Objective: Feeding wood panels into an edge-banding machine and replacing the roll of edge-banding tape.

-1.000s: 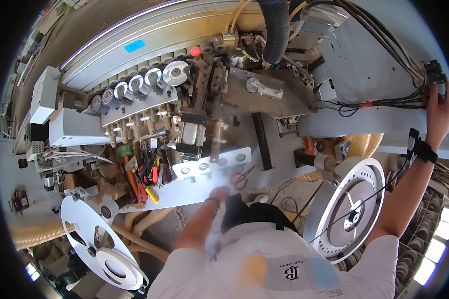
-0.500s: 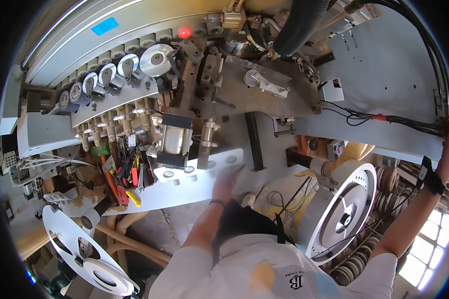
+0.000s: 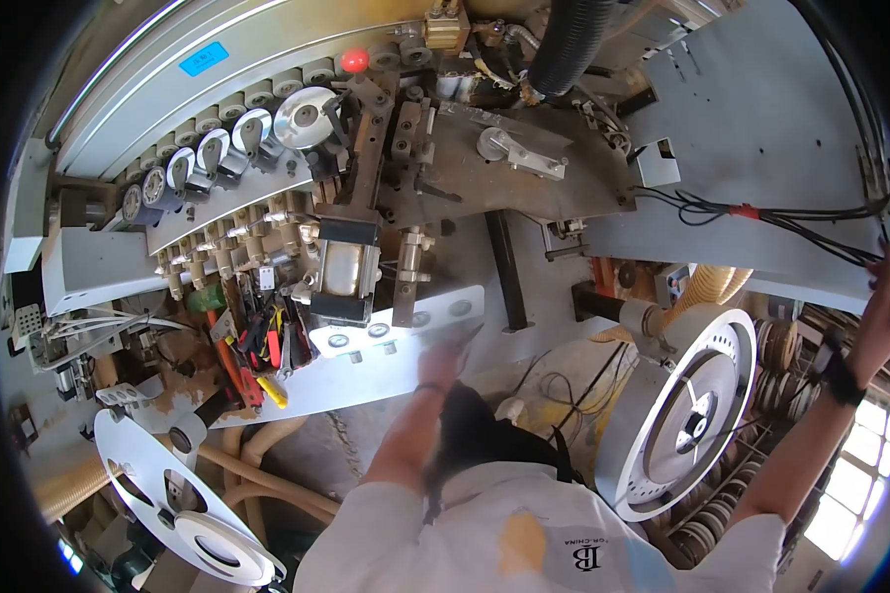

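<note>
White plate [image 3: 386, 356] with round dials is now reached by the blurred left hand [image 3: 443, 358], grip unclear, while the right hand [image 3: 878, 321] remains pressed against the far-right panel [image 3: 761, 148], fingers hidden.

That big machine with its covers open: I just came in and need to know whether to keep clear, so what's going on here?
A person in a white shirt is leaning over the opened machine. The left hand, blurred with motion, is at the pale metal plate with round dials, beside the hand tools laid out at its left end. The right hand is stretched out to the edge of the raised grey cover panel, near a bundle of black cables. Whether either hand has a grip on anything is unclear. Two large white reel discs stand on either side.
</note>
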### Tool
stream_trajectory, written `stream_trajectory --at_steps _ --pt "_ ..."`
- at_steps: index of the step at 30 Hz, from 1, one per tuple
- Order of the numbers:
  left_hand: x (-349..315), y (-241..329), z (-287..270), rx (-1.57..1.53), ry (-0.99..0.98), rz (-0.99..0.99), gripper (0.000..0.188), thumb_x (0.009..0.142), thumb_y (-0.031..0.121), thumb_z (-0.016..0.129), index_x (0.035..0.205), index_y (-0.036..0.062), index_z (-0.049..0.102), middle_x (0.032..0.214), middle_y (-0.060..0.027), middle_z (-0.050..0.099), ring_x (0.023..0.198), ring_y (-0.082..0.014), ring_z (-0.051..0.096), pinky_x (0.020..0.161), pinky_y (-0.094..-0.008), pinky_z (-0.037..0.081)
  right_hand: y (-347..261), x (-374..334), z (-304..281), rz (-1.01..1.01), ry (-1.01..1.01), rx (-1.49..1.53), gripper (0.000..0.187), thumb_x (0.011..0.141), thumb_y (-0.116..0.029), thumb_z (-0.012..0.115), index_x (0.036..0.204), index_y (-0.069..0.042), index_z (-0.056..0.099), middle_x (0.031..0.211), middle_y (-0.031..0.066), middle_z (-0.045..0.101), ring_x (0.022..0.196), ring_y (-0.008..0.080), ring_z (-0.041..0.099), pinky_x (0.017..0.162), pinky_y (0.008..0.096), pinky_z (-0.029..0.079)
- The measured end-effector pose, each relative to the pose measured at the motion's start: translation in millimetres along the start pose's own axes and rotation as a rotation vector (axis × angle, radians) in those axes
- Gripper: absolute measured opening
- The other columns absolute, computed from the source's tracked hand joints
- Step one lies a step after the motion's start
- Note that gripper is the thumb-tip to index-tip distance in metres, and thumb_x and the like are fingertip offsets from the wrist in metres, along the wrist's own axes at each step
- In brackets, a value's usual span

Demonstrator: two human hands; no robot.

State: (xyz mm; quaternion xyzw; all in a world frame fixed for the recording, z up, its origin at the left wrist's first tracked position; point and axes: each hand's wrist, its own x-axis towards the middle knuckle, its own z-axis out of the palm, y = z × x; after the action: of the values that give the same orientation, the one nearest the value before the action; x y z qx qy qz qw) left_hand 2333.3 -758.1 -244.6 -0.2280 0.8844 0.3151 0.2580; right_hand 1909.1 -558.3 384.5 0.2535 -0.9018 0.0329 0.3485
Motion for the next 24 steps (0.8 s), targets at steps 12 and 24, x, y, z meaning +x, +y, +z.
stream_trajectory --at_steps 12,24 --pt "-66.3 78.7 -36.4 -1.168 -0.241 -0.058 0.012 0.091 0.006 0.054 0.100 0.0017 0.060 0.078 -0.0067 0.063 0.066 -0.0181 0.061 0.063 -0.0328 0.049 1.4 -324.7 -44.3 0.363 -0.742 0.421 0.024 0.081 -0.010 0.073 0.104 -0.006 0.074 0.073 0.0097 0.071 0.065 0.0174 0.071 0.063 0.0286 0.054" --pt "-166.2 319.9 -103.6 -0.709 -0.249 0.443 0.023 0.098 0.027 0.064 0.106 0.0063 0.061 0.072 -0.0009 0.062 0.062 -0.0135 0.059 0.057 -0.0276 0.047 154.8 -555.9 -111.0 0.633 -0.747 0.351 0.027 0.077 -0.027 0.078 0.100 -0.014 0.074 0.087 0.0043 0.074 0.085 0.0283 0.070 0.076 0.0401 0.055"
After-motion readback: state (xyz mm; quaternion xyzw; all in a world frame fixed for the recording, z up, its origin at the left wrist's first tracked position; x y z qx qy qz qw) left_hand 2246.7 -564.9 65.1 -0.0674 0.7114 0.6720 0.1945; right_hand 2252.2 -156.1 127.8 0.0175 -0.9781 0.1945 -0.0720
